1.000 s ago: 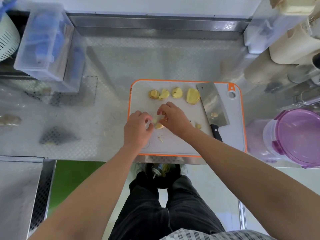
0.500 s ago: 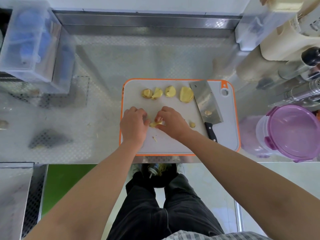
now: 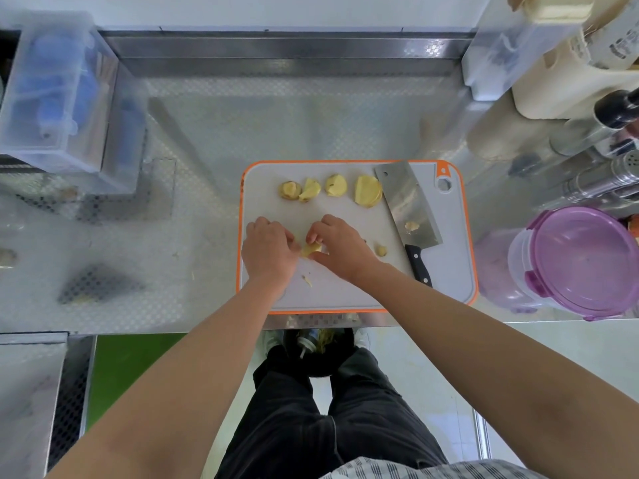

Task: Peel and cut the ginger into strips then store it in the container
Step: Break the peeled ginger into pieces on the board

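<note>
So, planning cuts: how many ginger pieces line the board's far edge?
4: leftmost piece, second piece touching it, third piece, largest piece beside the cleaver; it may hide stacked slices.

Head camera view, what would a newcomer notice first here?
The left hand and right hand pinch a pale yellow ginger piece at the middle of the orange-rimmed white cutting board. A black-handled steel cleaver lies on the board's right side; a purple-lidded clear container stands further right.

No wording can be read for certain. The cream-coloured container (image 3: 608, 36) at the far right corner of the tabletop (image 3: 311, 126) bears a few dark printed characters, which are too blurred and skewed to make out.
</note>
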### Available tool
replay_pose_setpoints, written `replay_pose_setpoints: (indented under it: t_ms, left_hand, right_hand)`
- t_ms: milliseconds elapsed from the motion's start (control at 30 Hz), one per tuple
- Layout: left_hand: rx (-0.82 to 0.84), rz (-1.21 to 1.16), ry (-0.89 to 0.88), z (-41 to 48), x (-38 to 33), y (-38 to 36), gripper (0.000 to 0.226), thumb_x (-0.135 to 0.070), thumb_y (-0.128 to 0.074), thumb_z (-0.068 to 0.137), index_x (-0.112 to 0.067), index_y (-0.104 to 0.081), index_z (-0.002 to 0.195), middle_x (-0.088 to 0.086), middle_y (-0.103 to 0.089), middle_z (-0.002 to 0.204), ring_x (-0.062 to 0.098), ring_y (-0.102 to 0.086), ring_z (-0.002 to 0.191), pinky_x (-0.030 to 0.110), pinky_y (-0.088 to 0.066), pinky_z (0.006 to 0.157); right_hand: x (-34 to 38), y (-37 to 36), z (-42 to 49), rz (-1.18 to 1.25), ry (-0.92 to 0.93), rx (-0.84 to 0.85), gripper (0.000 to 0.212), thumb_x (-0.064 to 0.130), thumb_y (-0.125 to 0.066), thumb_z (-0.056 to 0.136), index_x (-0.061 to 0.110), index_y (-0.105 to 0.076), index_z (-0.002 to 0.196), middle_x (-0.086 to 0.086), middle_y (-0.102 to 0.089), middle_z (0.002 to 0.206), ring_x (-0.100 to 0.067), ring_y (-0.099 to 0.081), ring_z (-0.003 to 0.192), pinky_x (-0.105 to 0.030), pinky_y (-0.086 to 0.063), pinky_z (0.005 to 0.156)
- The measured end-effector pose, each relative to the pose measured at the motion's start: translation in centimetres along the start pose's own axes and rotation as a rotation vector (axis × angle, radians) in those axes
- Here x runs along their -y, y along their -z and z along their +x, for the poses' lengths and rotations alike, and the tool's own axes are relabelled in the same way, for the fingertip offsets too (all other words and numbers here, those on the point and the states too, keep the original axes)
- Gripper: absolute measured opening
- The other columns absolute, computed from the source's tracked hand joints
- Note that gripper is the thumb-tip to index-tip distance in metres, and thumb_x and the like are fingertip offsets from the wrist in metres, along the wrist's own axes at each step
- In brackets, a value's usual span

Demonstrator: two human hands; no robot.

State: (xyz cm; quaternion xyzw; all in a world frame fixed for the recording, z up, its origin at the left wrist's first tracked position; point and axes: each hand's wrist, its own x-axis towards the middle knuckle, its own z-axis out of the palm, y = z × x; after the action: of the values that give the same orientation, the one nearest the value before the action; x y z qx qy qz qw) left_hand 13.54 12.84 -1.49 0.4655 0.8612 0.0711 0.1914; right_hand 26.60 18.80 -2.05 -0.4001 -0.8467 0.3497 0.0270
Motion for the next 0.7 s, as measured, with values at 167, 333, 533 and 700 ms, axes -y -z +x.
replay_pose_setpoints:
  t_ms: [167,333,533,700]
  left_hand:
    - [-0.066,-0.178,-0.139,-0.2,1.1,0.4,0.004,-0.019,-0.069,0.079,-0.017,-0.067,0.082,-0.002,-0.066,0.083,0.021,-0.060,0.083,0.028,-0.042,0.065]
    - [-0.218,-0.016,-0.480,-1.3,0.7,1.0,0.012,-0.008,-0.076,0.070,-0.013,-0.066,0.072,0.000,-0.062,0.070,0.023,-0.057,0.071,0.026,-0.039,0.053]
    - [-0.175,0.050,-0.463,-1.8,0.2,-0.7,0.013,-0.008,-0.078,0.067,-0.014,-0.066,0.068,0.001,-0.059,0.064,0.023,-0.056,0.065,0.026,-0.038,0.047]
    - [-0.157,0.011,-0.523,-2.2,0.5,-0.9,0.016,-0.015,-0.079,0.069,-0.015,-0.065,0.077,0.001,-0.059,0.071,0.024,-0.056,0.074,0.029,-0.041,0.049]
  right_hand:
    - [-0.1,-0.1,-0.1,0.006,-0.012,-0.017,0.025,0.015,-0.073,0.078,0.009,-0.063,0.099,-0.008,-0.057,0.100,-0.025,-0.055,0.092,-0.032,-0.045,0.079]
    - [-0.1,0.5,-0.5,0.077,-0.049,-0.074,0.033,0.004,-0.062,0.076,0.009,-0.054,0.107,-0.006,-0.055,0.103,-0.020,-0.053,0.094,-0.033,-0.046,0.080]
    - [-1.4,1.3,-1.6,0.040,-0.095,-0.153,0.034,-0.007,-0.051,0.072,0.007,-0.058,0.102,-0.007,-0.057,0.099,-0.024,-0.055,0.091,-0.036,-0.047,0.076]
    - [-2.5,1.4,-2.8,-0.039,-0.121,-0.081,0.041,0.013,-0.064,0.080,0.014,-0.055,0.120,-0.008,-0.051,0.110,-0.025,-0.055,0.097,-0.039,-0.048,0.082]
